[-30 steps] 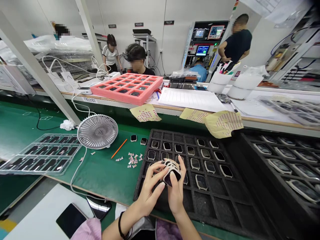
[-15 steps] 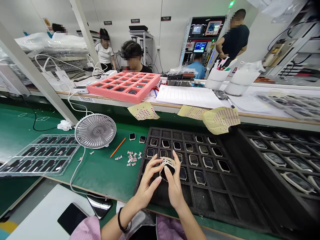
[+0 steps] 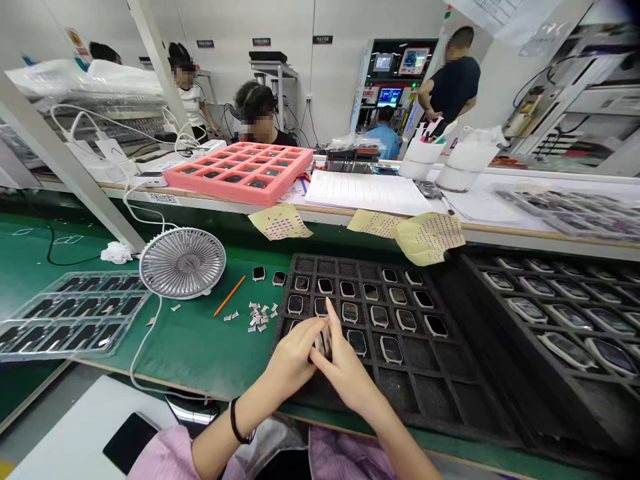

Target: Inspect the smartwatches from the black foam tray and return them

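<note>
Between my two hands is a pale-framed smartwatch body [image 3: 324, 341], mostly covered by fingers. My left hand [image 3: 295, 357] closes round it from the left, fingers bent over its top. On the other side my right hand [image 3: 345, 363] grips it, with the thumb toward the left hand and the fingers pointing up. Both hands are over the black foam tray [image 3: 413, 393], whose pockets hold several similar watch bodies, among them one at the right [image 3: 437, 326] and one near my right hand [image 3: 391, 349].
To the left stand a white fan [image 3: 183, 263], an orange stick [image 3: 230, 295], small pinkish pieces [image 3: 259, 317] and a clear tray [image 3: 113, 333]. A second black tray of watches [image 3: 525, 310] lies right. The shelf ahead carries a red foam tray [image 3: 270, 193]. Several people are beyond.
The watch body has turned from dark face showing to edge-on, and my hands have drawn closer together around it. The view has shifted slightly to the right.
</note>
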`<state>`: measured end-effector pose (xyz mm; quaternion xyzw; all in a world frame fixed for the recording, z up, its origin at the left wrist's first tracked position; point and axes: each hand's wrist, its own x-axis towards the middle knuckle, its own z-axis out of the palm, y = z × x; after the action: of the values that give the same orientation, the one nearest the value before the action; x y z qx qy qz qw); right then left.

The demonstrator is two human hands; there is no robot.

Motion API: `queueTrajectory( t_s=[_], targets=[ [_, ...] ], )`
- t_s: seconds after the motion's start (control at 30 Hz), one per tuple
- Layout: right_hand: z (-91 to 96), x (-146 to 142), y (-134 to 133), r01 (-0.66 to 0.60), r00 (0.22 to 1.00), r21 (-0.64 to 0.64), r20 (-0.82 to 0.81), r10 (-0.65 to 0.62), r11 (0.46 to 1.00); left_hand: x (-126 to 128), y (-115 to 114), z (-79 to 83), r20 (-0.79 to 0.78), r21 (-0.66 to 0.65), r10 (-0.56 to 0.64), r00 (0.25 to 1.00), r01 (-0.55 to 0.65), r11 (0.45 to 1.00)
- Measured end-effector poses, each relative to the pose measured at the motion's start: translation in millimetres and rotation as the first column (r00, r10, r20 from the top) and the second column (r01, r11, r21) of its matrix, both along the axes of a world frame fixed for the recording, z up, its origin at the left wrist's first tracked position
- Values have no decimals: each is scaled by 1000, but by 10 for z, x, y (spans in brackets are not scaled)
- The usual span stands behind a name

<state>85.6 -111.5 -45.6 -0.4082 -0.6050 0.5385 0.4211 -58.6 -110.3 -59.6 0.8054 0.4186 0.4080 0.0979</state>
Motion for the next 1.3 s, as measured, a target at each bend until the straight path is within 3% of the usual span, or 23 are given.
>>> queueTrajectory(
  t_s=[0.07, 0.17, 0.23, 0.27, 0.5, 0.63, 0.73, 0.8, 0.9, 0.97, 1.03, 1.1, 1.17, 1.3],
  targets=[
    [77, 103, 103, -170, 974, -175, -176, 139, 970, -47, 11, 68, 64, -33, 9, 998, -7, 999],
    [173, 200, 296, -414, 879, -395, -406, 249, 820, -71, 27, 186, 121, -43, -14, 993, 19, 999],
    [206, 213, 402, -505, 837, -449, -463, 291, 737, -49, 35, 233, 126, -16, -52, 991, 54, 998],
    [212, 211, 439, -523, 828, -454, -471, 303, 722, -31, 39, 245, 126, -6, -66, 990, 67, 998],
    [172, 186, 440, -453, 872, -474, -414, 262, 755, 31, 61, 241, 153, -179, -71, 986, 98, 979],
    [160, 177, 467, -408, 875, -462, -445, 191, 787, -62, 113, 256, 167, -148, -104, 980, 129, 981],
    [164, 210, 557, -374, 876, -461, -459, 145, 805, -149, 174, 260, 283, -218, 36, 958, 27, 976],
    [154, 244, 622, -354, 877, -478, -468, 108, 804, -183, 215, 251, 432, -406, 181, 884, 11, 914],
    [102, 278, 684, -339, 878, -488, -471, 85, 804, -191, 255, 238, 619, -673, 351, 702, 244, 698],
    [52, 283, 700, -330, 883, -493, -463, 79, 805, -182, 258, 245, 695, -710, 432, 575, 451, 541],
    [5, 281, 705, -312, 891, -508, -449, 62, 803, -176, 247, 268, 743, -662, 498, 448, 602, 445],
    [-30, 277, 707, -294, 900, -522, -434, 48, 801, -176, 234, 297, 771, -597, 533, 350, 688, 412],
    [-52, 273, 704, -293, 904, -522, -425, 54, 801, -179, 230, 319, 792, -556, 526, 310, 721, 412],
    [-53, 259, 680, -316, 904, -490, -416, 100, 812, -166, 245, 303, 811, -554, 460, 362, 728, 404]
  ],
)
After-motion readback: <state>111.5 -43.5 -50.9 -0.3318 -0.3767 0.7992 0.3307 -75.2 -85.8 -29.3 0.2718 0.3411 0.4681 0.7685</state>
